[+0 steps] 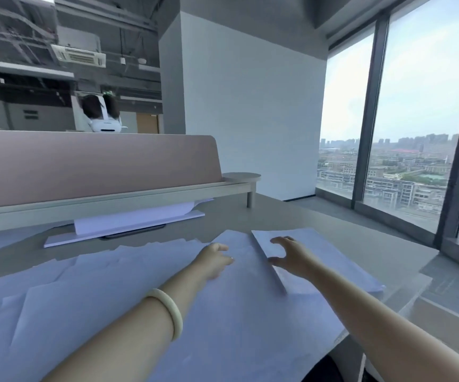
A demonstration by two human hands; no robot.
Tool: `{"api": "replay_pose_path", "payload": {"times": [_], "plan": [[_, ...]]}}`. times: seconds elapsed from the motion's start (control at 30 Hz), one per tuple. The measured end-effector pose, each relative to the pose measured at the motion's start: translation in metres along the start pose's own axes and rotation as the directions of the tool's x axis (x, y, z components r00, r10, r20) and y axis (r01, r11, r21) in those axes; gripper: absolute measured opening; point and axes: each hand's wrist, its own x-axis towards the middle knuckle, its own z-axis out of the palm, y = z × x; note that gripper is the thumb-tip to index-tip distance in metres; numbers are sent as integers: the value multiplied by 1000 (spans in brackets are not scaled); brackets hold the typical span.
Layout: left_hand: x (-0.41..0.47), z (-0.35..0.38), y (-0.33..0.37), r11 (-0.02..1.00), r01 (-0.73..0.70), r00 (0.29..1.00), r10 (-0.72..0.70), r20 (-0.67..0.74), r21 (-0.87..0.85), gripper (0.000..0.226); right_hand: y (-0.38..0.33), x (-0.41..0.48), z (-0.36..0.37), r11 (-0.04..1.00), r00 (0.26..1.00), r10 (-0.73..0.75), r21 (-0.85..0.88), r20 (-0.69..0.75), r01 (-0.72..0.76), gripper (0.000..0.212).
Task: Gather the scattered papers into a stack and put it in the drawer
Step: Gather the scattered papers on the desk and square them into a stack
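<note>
Reaching forward at centre right of the frame, the right hand [287, 255] arches over the near-left edge of a small stack of papers [319, 260]. Its thumb and fingers are spread wide and closed on nothing; whether the fingertips touch the top sheet I cannot tell. That spread looks meant to span the stack and square or drag it. Just left of it, the left hand [214, 259] lies on the loose sheets [112, 299] with fingers loosely bent, plainly gripping nothing, likely pinning them so they do not slide. A pale bangle [169, 312] sits on that wrist. The loose sheets cover the surface [374, 238] from lower left to centre, overlapping at odd angles. At centre left, more paper [140, 220] is tucked beneath a raised shelf [112, 201] that carries a pinkish divider panel [84, 161]. The shelf's low underside would likely hamper pulling those sheets out. No drawer shows in the frame. Tall windows [415, 119] fill the right side.
</note>
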Motion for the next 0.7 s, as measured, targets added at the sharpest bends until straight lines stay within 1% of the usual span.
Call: {"api": "replay_pose_path", "payload": {"times": [0.03,0.1,0.17,0.2,0.27,0.33,0.37,0.4,0.5,0.6,0.63,0.7], "plan": [[-7,-16,-6,997,-2,1000,4,-24,74,48,-18,2,8,998,996,-64,19,59,63,69],[-26,-50,-20,975,11,998,2,-61,220,52,-51,5,24,988,965,-148,74,218,135,82],[-44,-85,-39,940,62,994,-26,-109,337,57,-74,10,39,985,917,-162,115,364,129,93],[-54,-102,-49,911,106,988,-52,-145,398,61,-84,12,46,988,898,-151,98,413,121,96],[-73,-132,-70,804,232,965,-120,-232,548,72,-99,12,61,986,880,-145,-10,453,167,101],[-90,-156,-89,670,375,922,-197,-335,640,86,-108,9,74,970,886,-155,-103,436,221,106],[-98,-165,-98,619,440,893,-227,-388,651,91,-109,9,78,968,894,-157,-113,420,223,102],[-105,-173,-106,591,496,863,-249,-441,636,95,-109,9,81,969,898,-152,-116,413,217,97],[-124,-188,-128,585,610,774,-297,-559,534,101,-109,12,84,968,900,-126,-145,417,203,102],[-138,-198,-143,577,694,680,-329,-655,430,105,-110,11,92,968,934,-117,-170,338,183,87],[-142,-201,-147,566,715,657,-341,-673,411,106,-111,11,93,967,942,-114,-183,316,178,84],[-149,-202,-151,551,731,642,-352,-681,403,106,-112,10,92,963,947,-100,-211,306,170,82]]}}
